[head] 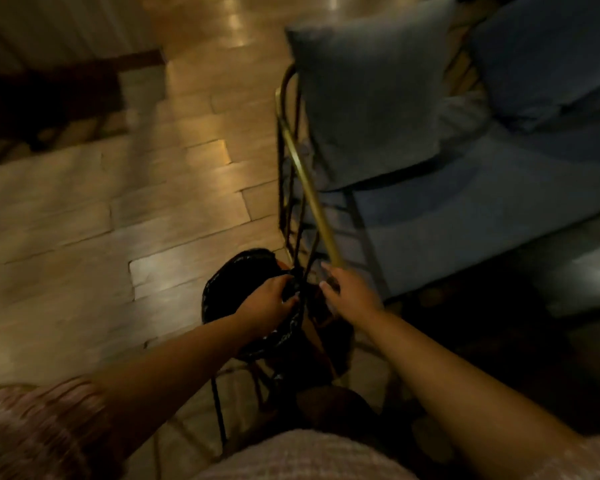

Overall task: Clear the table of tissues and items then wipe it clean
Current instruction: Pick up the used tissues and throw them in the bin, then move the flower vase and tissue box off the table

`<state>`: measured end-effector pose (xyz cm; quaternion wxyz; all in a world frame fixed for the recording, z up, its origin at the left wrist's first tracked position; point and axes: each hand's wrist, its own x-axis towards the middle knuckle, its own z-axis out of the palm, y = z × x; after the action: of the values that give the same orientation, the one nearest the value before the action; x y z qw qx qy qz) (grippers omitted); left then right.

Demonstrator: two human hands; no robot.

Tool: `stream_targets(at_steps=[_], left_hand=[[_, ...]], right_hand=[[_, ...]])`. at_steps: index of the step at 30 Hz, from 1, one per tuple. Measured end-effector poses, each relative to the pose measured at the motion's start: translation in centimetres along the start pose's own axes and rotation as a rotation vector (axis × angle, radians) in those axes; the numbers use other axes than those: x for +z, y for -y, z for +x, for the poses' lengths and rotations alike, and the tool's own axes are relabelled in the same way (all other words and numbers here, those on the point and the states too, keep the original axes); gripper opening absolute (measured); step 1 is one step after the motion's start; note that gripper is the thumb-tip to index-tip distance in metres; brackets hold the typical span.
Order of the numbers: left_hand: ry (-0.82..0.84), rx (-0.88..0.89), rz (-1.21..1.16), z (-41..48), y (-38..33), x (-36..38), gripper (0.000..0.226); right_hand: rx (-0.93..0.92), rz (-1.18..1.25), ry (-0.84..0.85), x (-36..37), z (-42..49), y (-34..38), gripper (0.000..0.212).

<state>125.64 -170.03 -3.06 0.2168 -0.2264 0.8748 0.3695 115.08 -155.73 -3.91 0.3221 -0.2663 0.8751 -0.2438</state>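
Fingers [284,283] of the left hand [267,304] curl over the bin liner [222,284] rim, low beside the chair's [371,109] near-left corner. The right hand [354,294] hovers just right, grip lost in blur. No tissues show. Best hold the mouth wide so waste drops inside.

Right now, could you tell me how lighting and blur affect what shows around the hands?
Head view: dim overall; warm glare patches on the floor; motion blur softens the floor and the blue cushion; lower right is nearly black; the left hand grips the black bag, but whether the right hand holds anything is lost in shadow.
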Motion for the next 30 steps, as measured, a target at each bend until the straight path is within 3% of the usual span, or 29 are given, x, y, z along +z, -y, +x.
stream_targets(at_steps=[7, 12, 16, 20, 30], left_hand=[[0.018, 0.365, 0.238, 6.0, -13.2, 1.3, 0.049], [0.148, 0.637, 0.422, 8.8, -25.0, 7.0, 0.067], [0.254, 0.827, 0.509, 9.1, -33.3, 12.7, 0.06], [0.409, 0.937, 0.539, 9.0, -40.4, 18.5, 0.052], [0.529, 1.251, 0.827, 14.5, -58.2, 29.4, 0.054]], right_hand=[[0.192, -0.077, -0.352, -8.0, -6.5, -9.3, 0.054], [0.432, -0.063, -0.55, -13.4, -13.0, -16.7, 0.057], [0.61, 0.048, -0.702, -16.1, -18.4, -21.8, 0.06], [0.765, 0.133, -0.865, -17.3, -23.8, -26.3, 0.061], [1.184, 0.33, -1.142, -22.2, -30.6, -37.8, 0.068]])
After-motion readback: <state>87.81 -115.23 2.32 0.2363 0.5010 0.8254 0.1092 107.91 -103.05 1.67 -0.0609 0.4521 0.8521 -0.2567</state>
